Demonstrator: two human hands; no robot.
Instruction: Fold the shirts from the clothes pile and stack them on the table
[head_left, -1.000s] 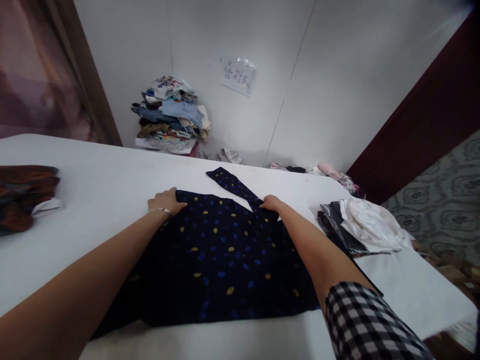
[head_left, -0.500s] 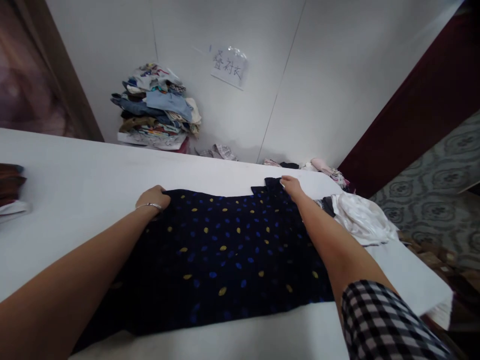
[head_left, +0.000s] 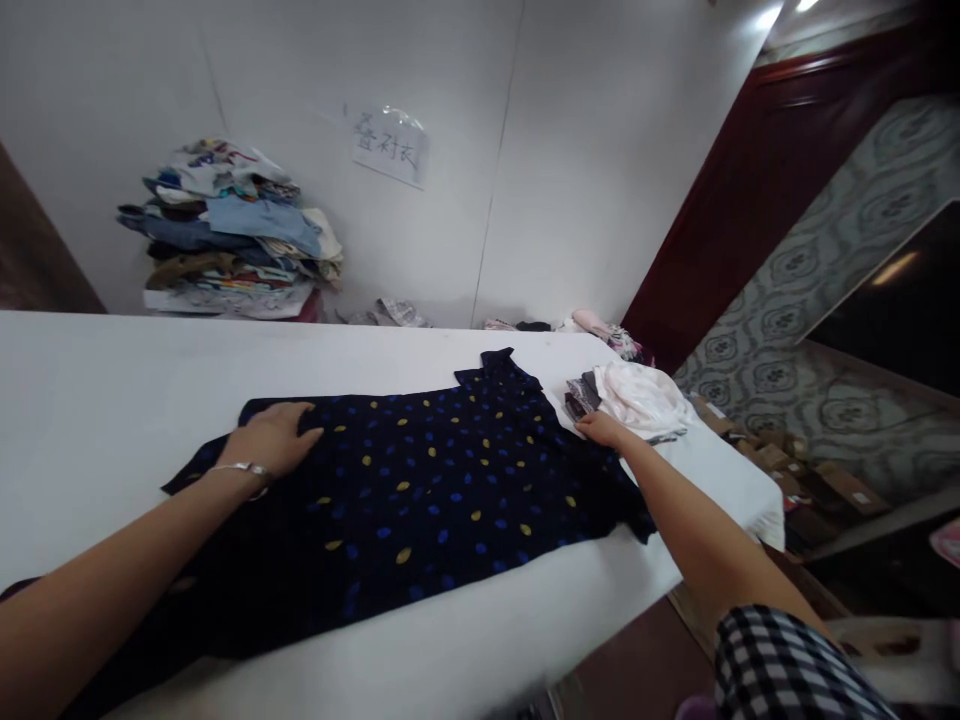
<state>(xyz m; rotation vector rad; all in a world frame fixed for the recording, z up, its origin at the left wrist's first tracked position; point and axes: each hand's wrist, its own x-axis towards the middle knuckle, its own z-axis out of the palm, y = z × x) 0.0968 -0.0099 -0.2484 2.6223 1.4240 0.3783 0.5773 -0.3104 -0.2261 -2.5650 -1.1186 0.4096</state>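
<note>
A dark navy shirt printed with small blue and yellow leaves lies spread across the white table. Its collar points toward the far right side. My left hand, with a bracelet at the wrist, rests flat on the left part of the shirt, thumb apart from the fingers. At the shirt's right shoulder edge, my right hand has its fingers closed on the fabric. Just beyond it lie a grey patterned cloth and a crumpled white garment.
A tall pile of folded clothes stands at the back left against the wall. More clothes lie behind the table's far edge. A paper sign hangs on the wall. Cardboard boxes sit beyond the table's right end.
My right hand has left the collar and moved down to the shoulder edge. My left hand has gone from gripping the far edge to lying flat. The view has turned right.
</note>
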